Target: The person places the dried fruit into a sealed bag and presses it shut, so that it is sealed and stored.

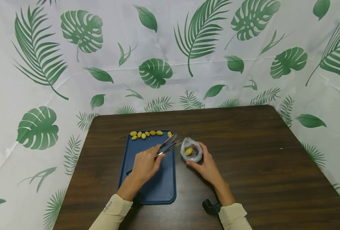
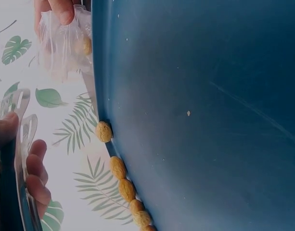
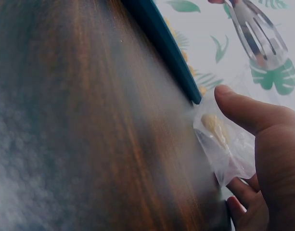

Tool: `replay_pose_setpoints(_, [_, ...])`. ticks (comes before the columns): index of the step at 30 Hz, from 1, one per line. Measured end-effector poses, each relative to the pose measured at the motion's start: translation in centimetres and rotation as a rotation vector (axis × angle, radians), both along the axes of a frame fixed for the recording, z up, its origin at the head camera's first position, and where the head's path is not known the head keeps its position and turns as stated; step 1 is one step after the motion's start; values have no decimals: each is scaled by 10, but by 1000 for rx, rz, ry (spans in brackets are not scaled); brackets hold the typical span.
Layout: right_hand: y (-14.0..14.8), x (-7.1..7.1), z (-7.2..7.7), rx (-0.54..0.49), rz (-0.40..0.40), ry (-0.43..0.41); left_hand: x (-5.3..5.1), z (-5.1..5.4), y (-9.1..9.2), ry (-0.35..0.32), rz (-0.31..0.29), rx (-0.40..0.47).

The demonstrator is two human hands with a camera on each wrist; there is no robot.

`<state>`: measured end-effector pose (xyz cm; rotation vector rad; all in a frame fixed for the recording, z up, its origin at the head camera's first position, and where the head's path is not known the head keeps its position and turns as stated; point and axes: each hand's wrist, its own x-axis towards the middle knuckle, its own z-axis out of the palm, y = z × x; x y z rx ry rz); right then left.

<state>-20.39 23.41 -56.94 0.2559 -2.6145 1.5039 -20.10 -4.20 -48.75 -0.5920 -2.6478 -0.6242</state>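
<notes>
My left hand (image 1: 145, 163) grips a pair of metal tongs (image 1: 167, 147) above the blue tray (image 1: 155, 188). The tips of the tongs stand apart with nothing between them, pointing toward the bag. With curled fingers and thumb, my right hand (image 1: 206, 166) holds a clear plastic bag (image 1: 198, 157) by its sides, just right of the tray. Its mouth is spread, and a yellow oval fruit (image 1: 189, 151), like a small date or olive, lies inside. Several similar yellow fruits (image 1: 152, 133) line the tray's far edge, one of them (image 1: 170, 134) at the far right corner.
The dark wooden table (image 1: 259, 153) stretches to the right of the bag. A black band (image 1: 211, 207) sits at my right wrist. Behind the table hangs a white cloth (image 1: 158, 41) printed with green leaves.
</notes>
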Motion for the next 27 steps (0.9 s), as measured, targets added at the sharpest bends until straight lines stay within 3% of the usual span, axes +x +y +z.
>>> replay_pose_setpoints(12, [1,0,-2,0,2,-2,-8,-3,-1,-44,129,8])
replay_pose_setpoints(21, [1,-1,-4,5,-7,3,-16,-6,3,-116,161,-5])
replay_pose_setpoints(27, [1,-1,-3,11,-10,-13,-24,-8,6,-129,171,-28])
